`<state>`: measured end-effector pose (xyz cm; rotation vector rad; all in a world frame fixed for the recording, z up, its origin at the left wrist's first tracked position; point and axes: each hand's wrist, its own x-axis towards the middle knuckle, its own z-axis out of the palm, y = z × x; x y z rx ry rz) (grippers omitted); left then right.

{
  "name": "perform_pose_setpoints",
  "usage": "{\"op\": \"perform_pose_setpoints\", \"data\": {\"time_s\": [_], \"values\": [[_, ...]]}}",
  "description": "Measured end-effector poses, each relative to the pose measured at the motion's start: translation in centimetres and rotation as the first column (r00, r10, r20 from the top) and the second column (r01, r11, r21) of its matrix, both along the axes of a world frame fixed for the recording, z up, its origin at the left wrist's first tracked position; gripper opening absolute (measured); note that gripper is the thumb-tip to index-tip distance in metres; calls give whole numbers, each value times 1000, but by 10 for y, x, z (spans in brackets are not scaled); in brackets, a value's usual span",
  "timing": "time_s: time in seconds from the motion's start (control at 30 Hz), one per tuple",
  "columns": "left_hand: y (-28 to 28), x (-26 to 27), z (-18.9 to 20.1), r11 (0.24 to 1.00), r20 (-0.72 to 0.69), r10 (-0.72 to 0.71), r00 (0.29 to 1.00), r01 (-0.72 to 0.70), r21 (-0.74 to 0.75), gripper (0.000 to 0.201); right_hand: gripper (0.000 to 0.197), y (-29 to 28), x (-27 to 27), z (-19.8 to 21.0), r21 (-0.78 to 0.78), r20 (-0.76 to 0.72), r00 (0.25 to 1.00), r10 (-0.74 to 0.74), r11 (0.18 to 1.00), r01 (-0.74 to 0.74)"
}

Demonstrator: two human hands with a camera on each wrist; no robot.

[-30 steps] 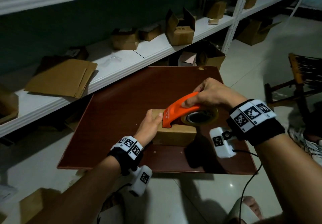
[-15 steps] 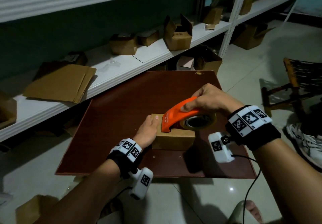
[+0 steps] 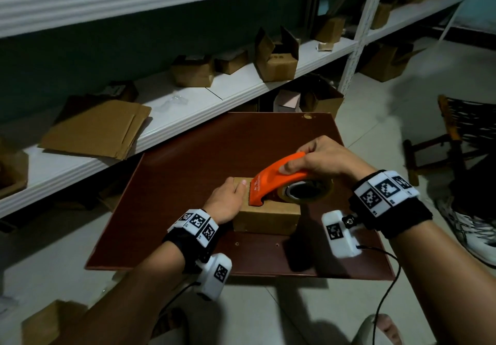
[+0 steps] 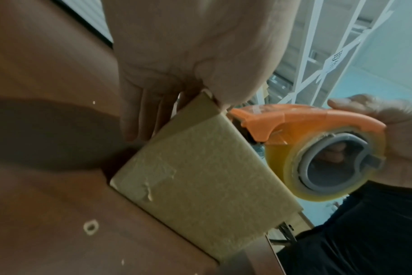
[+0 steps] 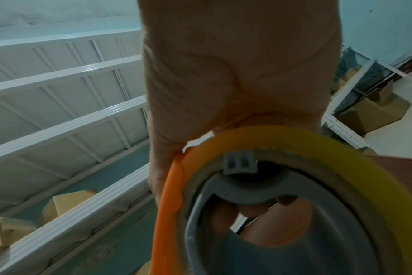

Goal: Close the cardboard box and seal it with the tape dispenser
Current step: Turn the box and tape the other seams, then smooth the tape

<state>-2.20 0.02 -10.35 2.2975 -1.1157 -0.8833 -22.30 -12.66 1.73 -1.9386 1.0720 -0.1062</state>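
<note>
A small closed cardboard box (image 3: 265,218) (image 4: 200,176) sits near the front of the dark red table (image 3: 174,183). My left hand (image 3: 228,199) (image 4: 153,104) holds its left end, thumb on top and straight fingers down the side. My right hand (image 3: 319,156) (image 5: 235,93) grips the orange tape dispenser (image 3: 276,181) (image 4: 294,121), whose front end rests on the box top beside my left thumb. Its yellowish tape roll (image 3: 306,191) (image 4: 327,165) (image 5: 294,167) overhangs the right part of the box. The box top is mostly hidden under the dispenser.
White shelving (image 3: 188,103) behind the table carries flattened cardboard (image 3: 94,130) and several small boxes (image 3: 276,60). A wooden chair (image 3: 456,140) stands on the tiled floor at right, a shoe (image 3: 469,232) below it. A cable (image 3: 386,285) hangs from my right wrist.
The dispenser has slid slightly left along the box top toward my left thumb. My left hand stays at the box's left end.
</note>
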Motion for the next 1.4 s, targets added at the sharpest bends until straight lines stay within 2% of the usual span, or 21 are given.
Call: {"op": "perform_pose_setpoints", "data": {"time_s": [0.13, 0.23, 0.3, 0.47, 0.63, 0.9, 0.97, 1.07, 1.13, 1.27, 1.4], "values": [[1, 1, 2, 1000, 11, -18, 1000, 18, 3, 60, 34, -1, 1, -2, 4, 7, 1000, 9, 1000, -9], [1, 1, 3, 1000, 42, -19, 999, 20, -20, 51, 39, -1, 2, -4, -16, 20, 1000, -4, 1000, 5], [3, 1, 4, 999, 44, -27, 999, 28, -43, 47, 34, 0, 2, -4, -9, 26, 1000, 4, 1000, -3], [4, 2, 6, 999, 0, -45, 999, 45, -28, 46, 30, 0, 3, -4, -1, 42, 999, 9, 1000, -9], [4, 6, 10, 999, 92, -41, 995, 41, 2, 47, 31, 3, 8, -6, -1, 72, 997, -1, 1000, 1], [14, 28, 16, 999, 167, -31, 986, 29, 16, 49, 33, 15, 23, -16, -24, 145, 989, -24, 999, 28], [16, 28, 19, 997, 246, -65, 967, 73, -21, 47, 34, 16, 25, -17, -27, 145, 989, -31, 999, 35], [18, 21, 20, 961, 372, -216, 903, 264, -81, 45, 33, 18, 27, -16, -30, 136, 990, -27, 999, 32], [17, 17, 16, 935, 292, -303, 907, 342, -93, 60, 33, 19, 28, -15, -36, 131, 991, -27, 999, 32], [16, 9, 21, 956, 73, -291, 954, 293, -13, 101, 35, 19, 29, -15, -44, 124, 992, -31, 998, 37], [23, 0, 21, 942, 112, -319, 941, 328, -74, 134, 37, 20, 30, -15, -36, 121, 992, -46, 998, 50]]}}
